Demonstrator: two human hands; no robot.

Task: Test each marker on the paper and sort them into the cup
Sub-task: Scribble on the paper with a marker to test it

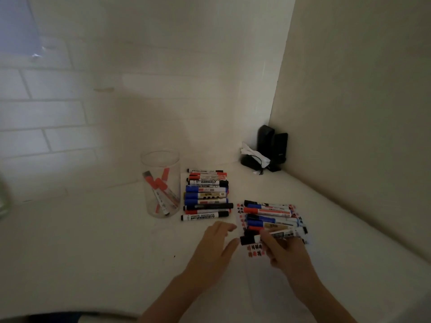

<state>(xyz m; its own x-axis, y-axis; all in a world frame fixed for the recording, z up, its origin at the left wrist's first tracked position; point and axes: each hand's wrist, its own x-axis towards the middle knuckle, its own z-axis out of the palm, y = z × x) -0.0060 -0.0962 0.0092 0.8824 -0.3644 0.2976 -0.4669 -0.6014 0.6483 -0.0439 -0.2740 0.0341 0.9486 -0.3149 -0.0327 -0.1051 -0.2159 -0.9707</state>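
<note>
Head view, dim light. A black-capped marker (250, 239) lies at the near edge of the right pile of markers (270, 220), which rests on a sheet of paper (255, 250) printed with red marks. The right hand (285, 250) has its fingers curled round this marker's barrel, cap pointing left. The left hand (215, 245) rests on the white table (93, 241) just left of the paper, fingers straight and loosely spread, holding nothing, fingertips near the cap. A second pile of markers (206, 194), red, blue and black, lies farther back and left. Just left of that stands a clear cup (161, 183) with a few red and black markers leaning inside. Small black speakers (271, 145) sit in the far corner against the wall.
</note>
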